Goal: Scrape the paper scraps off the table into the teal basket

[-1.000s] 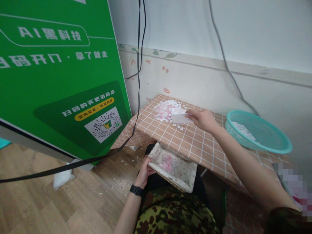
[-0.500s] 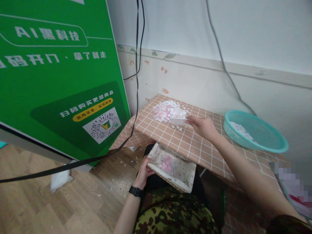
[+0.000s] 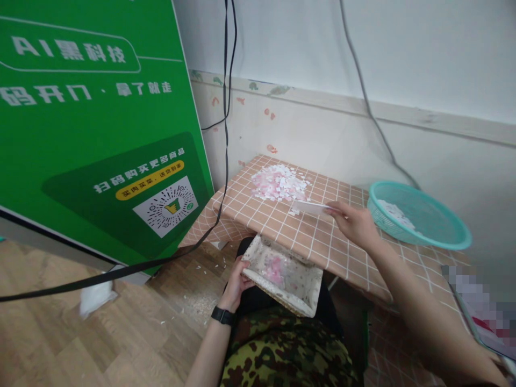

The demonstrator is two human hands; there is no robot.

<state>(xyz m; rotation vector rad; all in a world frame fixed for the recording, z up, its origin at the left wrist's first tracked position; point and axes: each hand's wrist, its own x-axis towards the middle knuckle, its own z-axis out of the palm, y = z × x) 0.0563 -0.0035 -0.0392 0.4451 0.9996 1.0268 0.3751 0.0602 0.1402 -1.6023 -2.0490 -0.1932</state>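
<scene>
My left hand (image 3: 237,282) grips the left rim of a fabric-lined basket (image 3: 300,298), tilted over my lap under the table's front edge. Pink and white bits (image 3: 274,270) lie inside it. Between the fingers and thumb of my right hand (image 3: 355,223) is a flat white card-like piece (image 3: 312,207), held low over the checked tablecloth. Just beyond its tip, a few white bits (image 3: 294,212) lie on the cloth. Farther back is a pile of small white and pink paper-like pieces (image 3: 280,181).
A turquoise plastic basket (image 3: 439,220) with white pieces in it stands on the table's right. A green cabinet (image 3: 100,123) is at the left. Black cables (image 3: 226,134) hang in front of the table's left end. A white bag (image 3: 97,296) lies on the floor.
My right hand has drawn the white card-like piece away from the pile, to the right and nearer to me. My left hand keeps its hold on the lined basket.
</scene>
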